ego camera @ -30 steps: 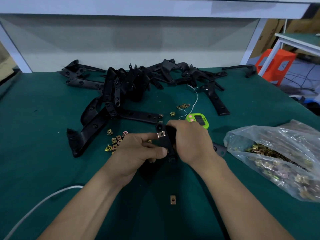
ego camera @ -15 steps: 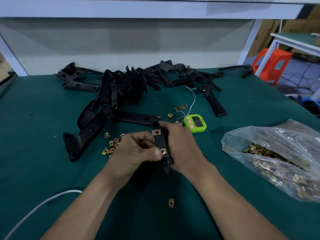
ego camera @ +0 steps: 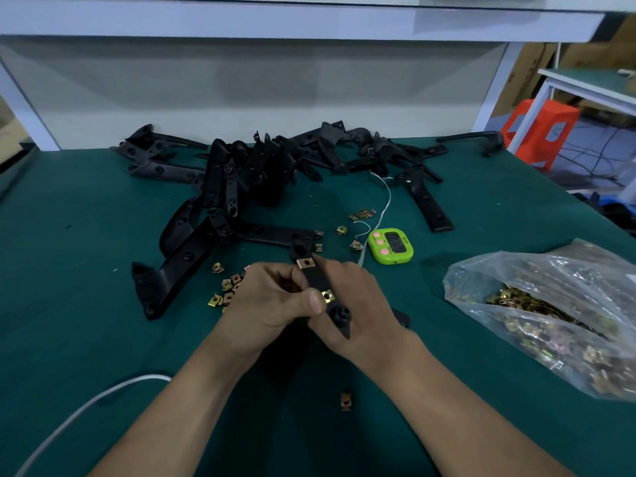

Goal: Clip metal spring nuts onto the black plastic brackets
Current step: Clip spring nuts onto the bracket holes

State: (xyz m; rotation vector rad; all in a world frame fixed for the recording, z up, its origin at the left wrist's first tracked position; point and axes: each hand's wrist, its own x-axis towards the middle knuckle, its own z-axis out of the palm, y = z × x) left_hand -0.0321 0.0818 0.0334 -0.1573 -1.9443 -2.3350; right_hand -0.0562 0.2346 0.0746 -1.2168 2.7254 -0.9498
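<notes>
Both hands hold one black plastic bracket [ego camera: 315,278] upright over the middle of the green table [ego camera: 69,304]. My left hand [ego camera: 272,304] grips it from the left, with the thumb pressed beside a brass spring nut [ego camera: 328,297] clipped on its lower part. My right hand [ego camera: 351,301] grips it from the right, behind the strip. A second clipped nut [ego camera: 305,263] sits near the bracket's top. Loose spring nuts [ego camera: 229,287] lie just left of my hands.
A heap of black brackets [ego camera: 247,177] spreads across the far half of the table. A green timer [ego camera: 390,245] lies to the right of my hands, and a clear bag of nuts [ego camera: 550,315] at the right edge. One stray nut [ego camera: 346,401] and a white cable [ego camera: 86,404] lie near me.
The bracket has turned in my hands, so its strip with both clipped nuts now faces me. My left thumb has slid down beside the lower nut.
</notes>
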